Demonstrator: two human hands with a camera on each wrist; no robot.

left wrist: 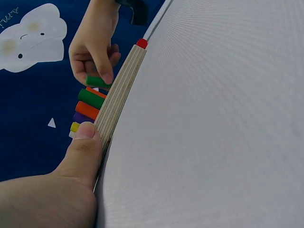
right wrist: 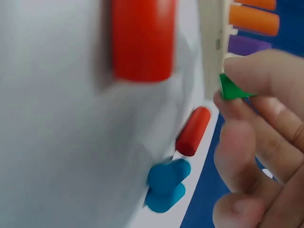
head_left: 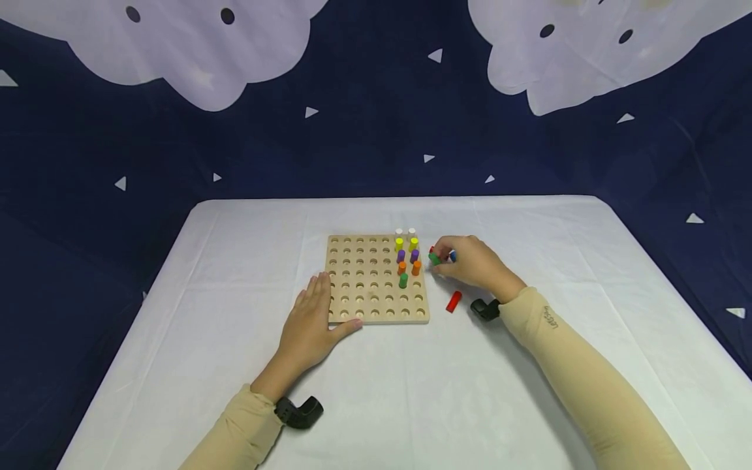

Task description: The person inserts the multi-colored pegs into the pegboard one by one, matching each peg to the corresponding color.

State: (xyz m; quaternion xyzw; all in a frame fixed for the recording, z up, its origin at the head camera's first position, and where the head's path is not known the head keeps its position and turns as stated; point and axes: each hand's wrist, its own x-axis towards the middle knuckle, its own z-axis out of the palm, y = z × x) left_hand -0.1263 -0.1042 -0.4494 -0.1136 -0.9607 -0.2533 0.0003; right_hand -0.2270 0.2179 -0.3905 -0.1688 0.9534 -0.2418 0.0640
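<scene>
1. A person's right hand (head_left: 472, 261) pinches a green peg (right wrist: 232, 89) between thumb and fingertip, well apart from the left hand (head_left: 311, 326).
2. The left hand, fingers straight, rests against the wooden pegboard (head_left: 367, 321), which lies between both hands.
3. Nine upright pegs (head_left: 401, 256) line the side nearest the right hand.
4. Near that hand, a red peg (head_left: 454, 301), another red peg (right wrist: 193, 131) and two blue pegs (right wrist: 166, 175) lie on the counter (head_left: 376, 405).
</scene>
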